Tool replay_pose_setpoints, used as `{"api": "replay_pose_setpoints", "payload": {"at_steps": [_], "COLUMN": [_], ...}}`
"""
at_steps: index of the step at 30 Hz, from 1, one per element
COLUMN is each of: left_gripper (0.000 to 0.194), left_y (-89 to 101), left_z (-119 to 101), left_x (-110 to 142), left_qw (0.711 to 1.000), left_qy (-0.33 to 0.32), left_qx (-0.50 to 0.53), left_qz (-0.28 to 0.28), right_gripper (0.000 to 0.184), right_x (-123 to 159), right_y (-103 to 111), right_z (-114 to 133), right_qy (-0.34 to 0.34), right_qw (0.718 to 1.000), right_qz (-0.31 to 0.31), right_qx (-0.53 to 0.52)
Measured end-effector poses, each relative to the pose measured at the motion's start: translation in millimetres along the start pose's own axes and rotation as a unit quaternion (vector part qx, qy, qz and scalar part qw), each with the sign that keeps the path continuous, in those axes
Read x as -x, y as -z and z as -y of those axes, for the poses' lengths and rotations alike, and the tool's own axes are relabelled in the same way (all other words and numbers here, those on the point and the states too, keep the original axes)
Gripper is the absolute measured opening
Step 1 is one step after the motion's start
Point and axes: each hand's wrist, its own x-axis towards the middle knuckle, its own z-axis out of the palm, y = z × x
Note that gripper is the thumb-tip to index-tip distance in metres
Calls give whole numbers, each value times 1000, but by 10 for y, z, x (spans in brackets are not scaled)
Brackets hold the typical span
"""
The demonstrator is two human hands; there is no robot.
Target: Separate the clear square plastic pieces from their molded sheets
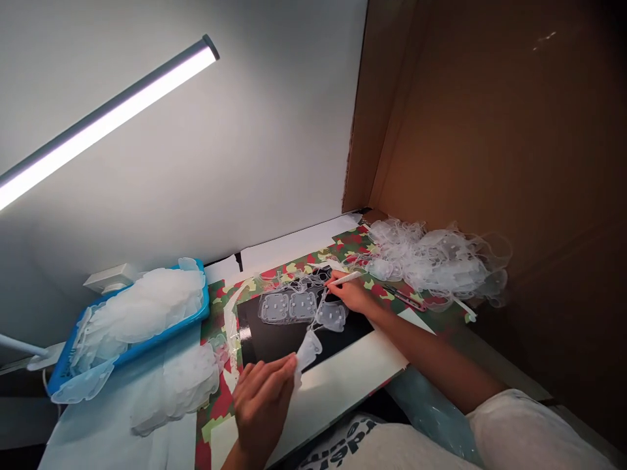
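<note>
The left hand pinches the end of a clear plastic strip, its moulded squares lying across a black mat. Well apart, the right hand grips what looks like a white pen over the strip. A blue tray sits left, a plastic heap right.

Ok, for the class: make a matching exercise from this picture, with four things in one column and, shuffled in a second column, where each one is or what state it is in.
Things:
1. white pen-like tool
2. clear moulded piece
3. tangle of clear plastic trimmings
4. blue tray

Places or states:
A. heaped against the cardboard wall
B. pinched in the left hand
C. loaded with frosted plastic pieces
D. gripped in the right hand

Pairs: 1-D, 2-B, 3-A, 4-C
</note>
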Motion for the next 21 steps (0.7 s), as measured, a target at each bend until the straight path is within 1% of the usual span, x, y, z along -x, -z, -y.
{"api": "replay_pose_setpoints", "payload": {"at_steps": [2,4,6,8,9,10,12,13,14,15,17,18,19,21], "left_gripper": [22,17,11,13,17,22,31,34,37,38,39,38,37,36], "left_y": [48,81,109,133,140,142,126,111,92,73,37,22,11,-3], "left_z": [28,27,-8,-56,-76,-89,-91,-81,-66,-48,-12,3,15,29], "left_x": [126,214,258,250,226,191,97,46,-3,-47,-112,-132,-146,-160], "left_qw": [989,963,938,904,877,842,759,722,694,678,666,665,665,667], "left_qy": [117,210,277,361,416,471,559,582,592,594,590,586,582,576], "left_qx": [62,100,121,151,180,220,319,366,404,429,456,462,467,472], "left_qz": [-72,-135,-168,-169,-159,-142,-98,-77,-61,-50,-26,-13,2,32], "right_gripper": [10,11,11,10,10,10,12,13,15,17,20,21,23,24], "right_x": [23,38,39,34,33,38,70,101,143,194,315,377,434,517], "right_y": [-15,-37,-59,-72,-73,-69,-43,-21,5,33,87,105,114,97], "right_z": [7,5,-9,-24,-25,-19,24,64,115,175,303,360,406,451], "right_qy": [-1,-2,-4,-5,-5,-5,-2,4,15,29,46,44,36,12], "right_qw": [1000,1000,1000,1000,1000,1000,1000,999,998,996,989,983,973,943], "right_qz": [1,-2,-8,-13,-15,-10,21,38,51,56,67,87,124,216], "right_qx": [-5,-6,-5,-3,-2,-2,-13,-26,-42,-64,-123,-157,-192,-255]}}
